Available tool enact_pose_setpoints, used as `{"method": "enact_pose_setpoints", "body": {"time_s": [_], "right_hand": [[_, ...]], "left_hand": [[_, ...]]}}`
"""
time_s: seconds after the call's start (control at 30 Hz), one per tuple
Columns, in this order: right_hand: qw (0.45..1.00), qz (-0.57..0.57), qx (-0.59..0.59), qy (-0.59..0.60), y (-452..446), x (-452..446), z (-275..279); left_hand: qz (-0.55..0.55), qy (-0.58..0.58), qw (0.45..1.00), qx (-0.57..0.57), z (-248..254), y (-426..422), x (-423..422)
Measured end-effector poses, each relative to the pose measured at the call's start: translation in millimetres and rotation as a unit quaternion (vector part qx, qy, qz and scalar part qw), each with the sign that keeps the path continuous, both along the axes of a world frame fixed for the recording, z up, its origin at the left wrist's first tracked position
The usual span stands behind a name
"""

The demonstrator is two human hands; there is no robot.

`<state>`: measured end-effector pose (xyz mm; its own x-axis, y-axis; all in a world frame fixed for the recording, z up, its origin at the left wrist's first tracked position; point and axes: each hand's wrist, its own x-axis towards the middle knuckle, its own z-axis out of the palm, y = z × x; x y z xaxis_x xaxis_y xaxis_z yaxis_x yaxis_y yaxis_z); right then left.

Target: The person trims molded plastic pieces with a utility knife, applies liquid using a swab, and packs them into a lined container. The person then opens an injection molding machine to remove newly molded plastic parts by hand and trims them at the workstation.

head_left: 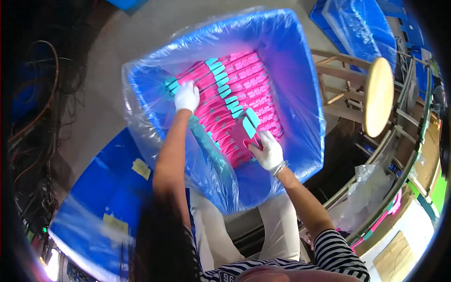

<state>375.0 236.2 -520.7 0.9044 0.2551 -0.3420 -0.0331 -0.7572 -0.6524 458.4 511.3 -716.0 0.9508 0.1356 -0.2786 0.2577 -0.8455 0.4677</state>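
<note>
"What did the right hand (268,152) have?"

"Pink plastic (238,133), pinched between thumb and fingers; one piece or two together, I couldn't tell. It was flat, with two teal tabs (252,123) beyond the fingertips, and sat over the near part of the packed pink rows (209,113)."

"And the left hand (187,97)?"

"Across from that grip, at the rows' left end, beside more teal tabs. Whether its fingers had closed on anything, I couldn't tell."

"Any room to move?"

"Above the grip, the blue bin's (289,51) mouth was wide open. Its near right rim, draped in clear liner (221,181), ran just beside the right wrist. Well to the right stood a wooden stool (379,97)."
</note>
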Motion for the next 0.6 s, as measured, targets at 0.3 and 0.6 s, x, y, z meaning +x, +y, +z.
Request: {"method": "enact_pose_setpoints", "body": {"time_s": [0.3, 0.6], "right_hand": [[0.927, 0.372, 0.037, -0.032, 46, 141, -122], [0.872, 0.478, -0.027, -0.104, 146, 268, -215]], "left_hand": [[0.093, 0.188, 0.976, 0.059, -116, 64, 74], [0.132, -0.193, 0.968, 0.093, -219, 82, 32]]}}
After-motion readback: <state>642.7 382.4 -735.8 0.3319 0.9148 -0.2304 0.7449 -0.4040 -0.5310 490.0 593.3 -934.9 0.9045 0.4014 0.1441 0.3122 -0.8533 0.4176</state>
